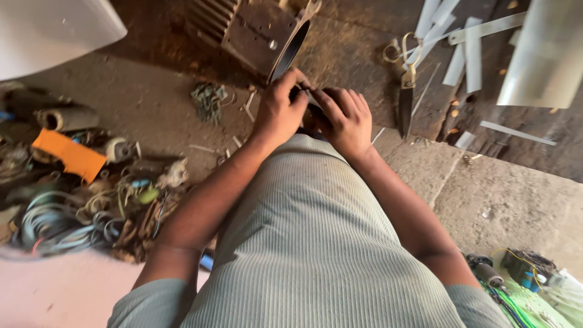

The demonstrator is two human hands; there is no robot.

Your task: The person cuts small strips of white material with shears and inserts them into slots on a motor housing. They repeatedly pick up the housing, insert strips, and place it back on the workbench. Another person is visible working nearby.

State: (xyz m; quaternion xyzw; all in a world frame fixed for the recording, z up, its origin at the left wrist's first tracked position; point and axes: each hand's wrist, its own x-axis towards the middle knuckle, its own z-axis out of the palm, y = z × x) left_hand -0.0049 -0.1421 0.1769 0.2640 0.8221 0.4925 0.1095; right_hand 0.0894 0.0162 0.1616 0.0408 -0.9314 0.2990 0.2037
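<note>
Left hand [280, 109] curls shut around a small dark part [308, 102], thumb and fingertips pinching its near end. Right hand [346, 118] meets it from the other side, fingers bent over the same piece, both hands touching above the person's knee in ribbed grey cloth [316, 231]. What the part is I cannot tell; the fingers hide most of it.

Progress, as a judgement: the work sits mid-step. 1 motor housing [255, 30] with cooling fins stands open just beyond the hands, its round dark bore facing them and nothing visible inside. White strips [458, 45] lie cut on the floor to the right, scissors [407, 91] set down beside them, so cutting looks done at least in part. The piece in hand is not yet in the housing.

Room and edges: clear concrete lies between the hands and the strips. The scissors point toward the person, near the right hand. A step edge [446, 176] in the floor runs close to the right knee. Left side is crowded: wire coils [54, 225], an orange block [68, 155] and scrap. A green circuit board [525, 300] lies low right.
</note>
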